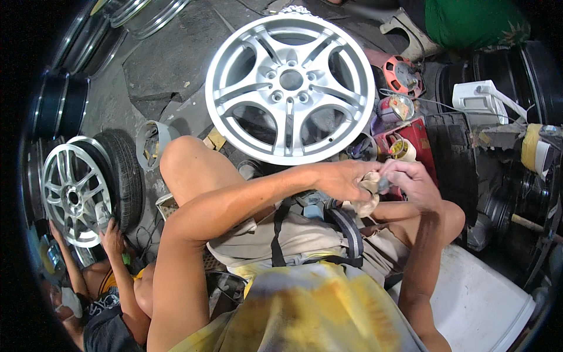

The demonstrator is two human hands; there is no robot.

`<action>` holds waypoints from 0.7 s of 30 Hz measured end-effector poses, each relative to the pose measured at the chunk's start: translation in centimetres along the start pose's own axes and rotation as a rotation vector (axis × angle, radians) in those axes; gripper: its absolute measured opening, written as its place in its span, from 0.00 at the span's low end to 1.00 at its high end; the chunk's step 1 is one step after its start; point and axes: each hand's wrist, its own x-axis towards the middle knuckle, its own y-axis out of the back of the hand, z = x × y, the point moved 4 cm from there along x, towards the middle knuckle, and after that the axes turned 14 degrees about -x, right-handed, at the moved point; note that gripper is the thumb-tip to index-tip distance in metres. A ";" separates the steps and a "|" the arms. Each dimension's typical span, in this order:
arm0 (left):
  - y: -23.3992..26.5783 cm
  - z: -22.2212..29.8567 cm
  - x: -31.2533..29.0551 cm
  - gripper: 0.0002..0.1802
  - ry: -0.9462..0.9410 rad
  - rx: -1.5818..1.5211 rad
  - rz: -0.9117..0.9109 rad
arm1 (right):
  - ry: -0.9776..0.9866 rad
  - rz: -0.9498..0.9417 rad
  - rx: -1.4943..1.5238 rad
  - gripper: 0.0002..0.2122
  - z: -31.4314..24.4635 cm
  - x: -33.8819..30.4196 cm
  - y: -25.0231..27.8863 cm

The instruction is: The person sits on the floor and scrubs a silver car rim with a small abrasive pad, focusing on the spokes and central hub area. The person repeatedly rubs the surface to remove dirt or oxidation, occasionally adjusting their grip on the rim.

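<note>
Over my right thigh my two hands meet, fingers close together. My left hand point(346, 180) is closed on a crumpled beige piece point(367, 202), which looks like a rag or a worn pad. Opposite it, my right hand point(412, 178) pinches a small grey piece point(383, 185) against the beige one; motion blur hides what it is. In front of my knees lies a silver alloy wheel rim point(290, 108), face up, with paired spokes and several bolt holes. Neither hand touches the rim.
At the left a co-worker's hands point(110, 237) hold another silver rim point(73, 196) beside a tyre point(122, 176). Paint cans point(403, 149), a red box point(416, 138) and an orange round tool point(402, 76) stand right of my rim. A white panel point(469, 299) lies at lower right.
</note>
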 end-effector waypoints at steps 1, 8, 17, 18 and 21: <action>0.2 0.1 0.0 0.26 0.059 -0.132 -0.046 | 0.013 0.009 0.000 0.08 0.2 0.7 -0.6; 13.7 -1.1 -3.7 0.15 0.264 0.468 0.752 | 0.017 0.255 0.123 0.13 1.2 3.8 0.3; 13.3 -6.9 2.6 0.16 0.145 1.108 0.688 | -0.029 0.302 0.023 0.12 6.0 4.7 -0.3; 13.4 -6.3 3.3 0.15 0.155 1.063 0.719 | -0.025 0.322 0.047 0.12 6.5 4.4 -0.2; 13.3 -5.4 4.4 0.14 0.173 1.017 0.740 | -0.034 0.358 0.072 0.11 7.5 4.2 -0.6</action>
